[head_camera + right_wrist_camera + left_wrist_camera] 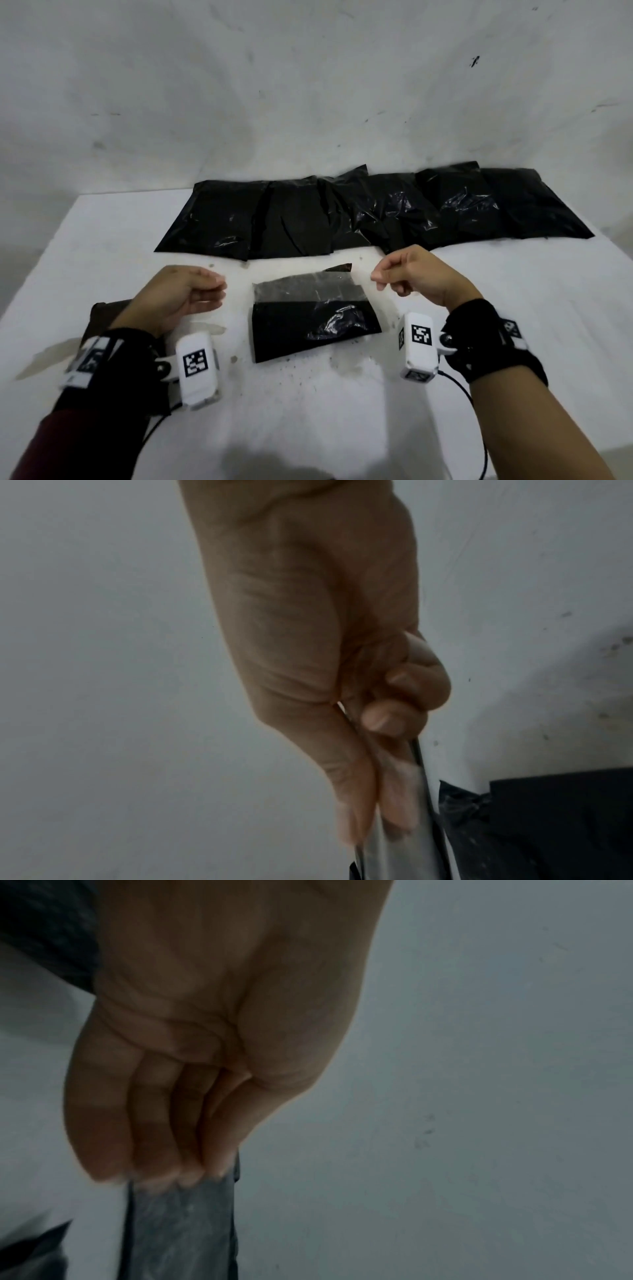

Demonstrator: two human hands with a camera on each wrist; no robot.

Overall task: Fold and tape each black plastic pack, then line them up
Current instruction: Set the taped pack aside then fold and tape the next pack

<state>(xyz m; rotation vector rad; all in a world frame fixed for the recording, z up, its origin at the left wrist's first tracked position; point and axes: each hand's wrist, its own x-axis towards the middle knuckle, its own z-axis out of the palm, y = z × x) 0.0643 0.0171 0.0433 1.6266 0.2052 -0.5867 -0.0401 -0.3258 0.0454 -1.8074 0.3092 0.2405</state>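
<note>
A folded black plastic pack lies on the white table between my hands. A strip of clear tape stretches over its upper edge. My left hand holds the strip's left end, with thumb and fingertips closed on the tape. Just above the pack's right corner, my right hand pinches the other end between thumb and forefinger, and the tape runs out past those fingertips. A black pack shows at the right of the right wrist view.
A row of several black packs lies overlapping along the table's far edge, against a white wall. A brown object sits partly hidden under my left wrist. Dirt specks dot the table in front of the folded pack.
</note>
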